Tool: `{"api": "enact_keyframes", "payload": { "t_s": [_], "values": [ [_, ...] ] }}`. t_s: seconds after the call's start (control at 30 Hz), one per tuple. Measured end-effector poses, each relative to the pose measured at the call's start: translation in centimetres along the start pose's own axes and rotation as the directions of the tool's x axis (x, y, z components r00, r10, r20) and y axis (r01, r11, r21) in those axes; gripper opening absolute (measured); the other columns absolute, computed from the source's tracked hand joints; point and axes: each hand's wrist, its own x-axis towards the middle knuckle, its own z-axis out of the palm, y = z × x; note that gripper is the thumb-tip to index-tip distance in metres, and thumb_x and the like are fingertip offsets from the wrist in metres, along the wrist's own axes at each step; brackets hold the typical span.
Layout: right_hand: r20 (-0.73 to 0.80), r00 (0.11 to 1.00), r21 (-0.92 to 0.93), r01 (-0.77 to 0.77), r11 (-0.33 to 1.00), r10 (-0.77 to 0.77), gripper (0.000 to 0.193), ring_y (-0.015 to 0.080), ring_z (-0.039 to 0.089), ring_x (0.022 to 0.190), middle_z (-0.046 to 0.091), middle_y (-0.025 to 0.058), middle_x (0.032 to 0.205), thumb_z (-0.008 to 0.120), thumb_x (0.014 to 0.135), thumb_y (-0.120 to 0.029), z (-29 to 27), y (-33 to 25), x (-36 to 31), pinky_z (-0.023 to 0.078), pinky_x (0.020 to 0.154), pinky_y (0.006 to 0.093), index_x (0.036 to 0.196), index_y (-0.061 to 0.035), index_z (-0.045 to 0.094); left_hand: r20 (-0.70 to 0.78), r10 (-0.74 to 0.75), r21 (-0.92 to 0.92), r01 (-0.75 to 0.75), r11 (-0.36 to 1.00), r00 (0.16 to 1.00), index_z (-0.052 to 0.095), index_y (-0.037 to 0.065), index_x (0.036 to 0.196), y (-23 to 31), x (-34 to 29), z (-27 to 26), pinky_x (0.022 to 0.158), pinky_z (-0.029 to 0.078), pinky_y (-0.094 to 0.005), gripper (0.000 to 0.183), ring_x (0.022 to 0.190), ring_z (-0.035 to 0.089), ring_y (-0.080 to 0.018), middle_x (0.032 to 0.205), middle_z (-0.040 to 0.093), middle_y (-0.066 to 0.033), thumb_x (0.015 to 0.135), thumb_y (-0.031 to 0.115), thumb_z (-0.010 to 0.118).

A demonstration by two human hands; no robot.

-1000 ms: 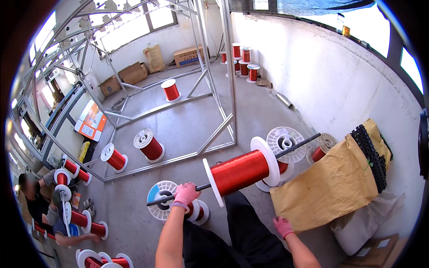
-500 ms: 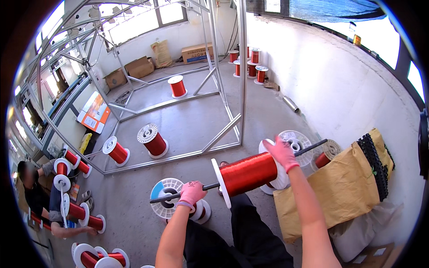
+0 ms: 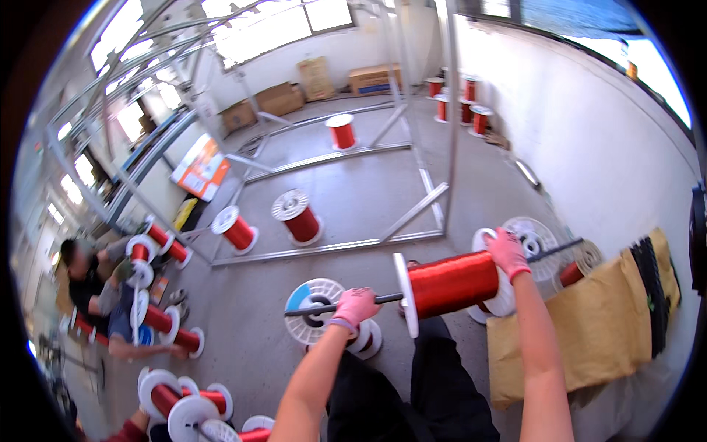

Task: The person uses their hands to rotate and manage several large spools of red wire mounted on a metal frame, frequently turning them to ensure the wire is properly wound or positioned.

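Observation:
A large spool of red wire [image 3: 453, 283] with white flanges sits on a dark rod [image 3: 388, 298] in front of my legs. My left hand [image 3: 356, 306], in a pink glove, is wrapped round the rod left of the spool. My right hand [image 3: 509, 253], also gloved in pink, is closed on the rod against the spool's right flange, its fingers overlapping that flange. Below the rod's left end stands a white-flanged spool [image 3: 300, 293] with a blue patch. Behind my right hand is another large white flange [image 3: 541, 230]; the rod's right end reaches a smaller spool [image 3: 587, 258].
Brown wrapping sheet [image 3: 567, 346] lies at the right by the wall. A metal frame [image 3: 331, 249] stands ahead, with red spools [image 3: 300, 225] inside and beside it. A co-worker [image 3: 96, 295] sits at the left among spools. More spools [image 3: 188, 405] stand at the lower left.
The whole view has shifted, so the scene sits further right. Both my hands still hold the rod and spool. The co-worker's raised hand now shows near a spool.

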Motion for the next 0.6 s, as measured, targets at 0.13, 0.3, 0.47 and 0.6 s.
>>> {"api": "enact_keyframes", "payload": {
  "t_s": [0.13, 0.3, 0.47, 0.6],
  "values": [
    [0.053, 0.998, -0.012, 0.038, 0.999, -0.038, 0.040, 0.0419, 0.053, 0.104, 0.058, 0.0265, 0.108, 0.051, 0.087, -0.034, 1.2, -0.1, 1.1, 0.042, 0.089, 0.0464, 0.106, 0.0006, 0.057, -0.074, -0.132, -0.031, 0.130, 0.991, 0.989, 0.069, 0.006, 0.090, -1.4, 0.1, 2.5, 0.077, 0.053, -0.0422, 0.028, 0.091, 0.065, -0.0302, 0.093, 0.067, -0.0163, 0.080, 0.026, 0.051],
    [-0.036, 0.997, 0.092, 0.065, 0.994, -0.061, 0.034, 0.0440, 0.053, 0.097, 0.058, 0.0256, 0.102, 0.053, 0.086, -0.029, 2.0, 3.7, 2.5, 0.043, 0.081, 0.0495, 0.104, -0.0009, 0.054, -0.304, -0.022, 0.114, 0.059, 0.992, 0.952, 0.068, 0.007, 0.087, -0.4, 1.1, 3.6, 0.073, 0.052, -0.0416, 0.028, 0.083, 0.066, -0.0288, 0.086, 0.067, -0.0149, 0.072, 0.029, 0.058],
    [-0.107, 0.992, 0.027, 0.067, 0.997, -0.064, 0.036, 0.0422, 0.053, 0.099, 0.057, 0.0276, 0.104, 0.054, 0.087, -0.027, 5.0, 5.2, 4.4, 0.040, 0.087, 0.0452, 0.101, 0.0054, 0.051, -0.154, -0.088, 0.112, 0.106, 0.988, 0.984, 0.070, 0.012, 0.089, 0.6, 1.0, 2.7, 0.072, 0.052, -0.0380, 0.025, 0.087, 0.066, -0.0243, 0.093, 0.068, -0.0089, 0.074, 0.030, 0.061],
    [-0.105, 0.991, 0.023, 0.085, 0.996, -0.082, 0.035, 0.0427, 0.054, 0.097, 0.058, 0.0279, 0.102, 0.057, 0.086, -0.027, 5.5, 4.4, 4.6, 0.042, 0.085, 0.0456, 0.100, 0.0055, 0.052, -0.154, -0.033, 0.255, 0.072, 0.964, 0.988, 0.070, 0.013, 0.090, -0.6, 2.1, 3.7, 0.075, 0.050, -0.0384, 0.024, 0.089, 0.066, -0.0223, 0.095, 0.068, -0.0076, 0.073, 0.028, 0.062]
  ]
}}
